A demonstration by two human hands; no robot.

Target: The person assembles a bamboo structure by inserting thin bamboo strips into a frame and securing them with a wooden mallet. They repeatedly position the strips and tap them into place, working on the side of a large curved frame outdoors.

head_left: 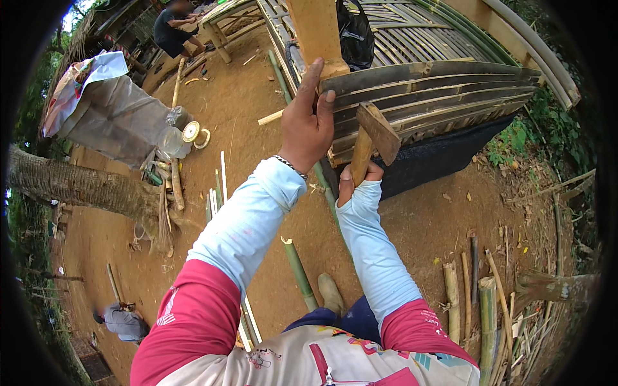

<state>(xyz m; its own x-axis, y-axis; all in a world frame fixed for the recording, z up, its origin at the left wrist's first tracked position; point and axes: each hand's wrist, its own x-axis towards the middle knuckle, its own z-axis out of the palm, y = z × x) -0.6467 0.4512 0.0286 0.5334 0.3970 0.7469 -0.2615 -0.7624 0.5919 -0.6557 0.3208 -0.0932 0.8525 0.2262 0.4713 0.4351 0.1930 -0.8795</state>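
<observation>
My right hand (pixel 358 179) is closed round the wooden handle of a hatchet (pixel 380 133), whose dull metal head stands upward in front of the slats. The blade side points right. My left hand (pixel 308 125) grips the left end of the top dark bamboo slat (pixel 412 78), thumb on its near face. Its index finger stretches up against an upright wooden board (pixel 315 32); the other fingers are mostly hidden. Several curved slats lie stacked one below another, forming the near side of a bamboo frame. A dark sheet (pixel 425 164) hangs below them.
A black plastic bag (pixel 356 35) hangs beside the board. A green bamboo pole (pixel 299 273) lies by my boot (pixel 330 293). Cut poles (pixel 452 302) lie at the right. At left are a tree trunk (pixel 84 183), a spool (pixel 196 134) and two other people, far off.
</observation>
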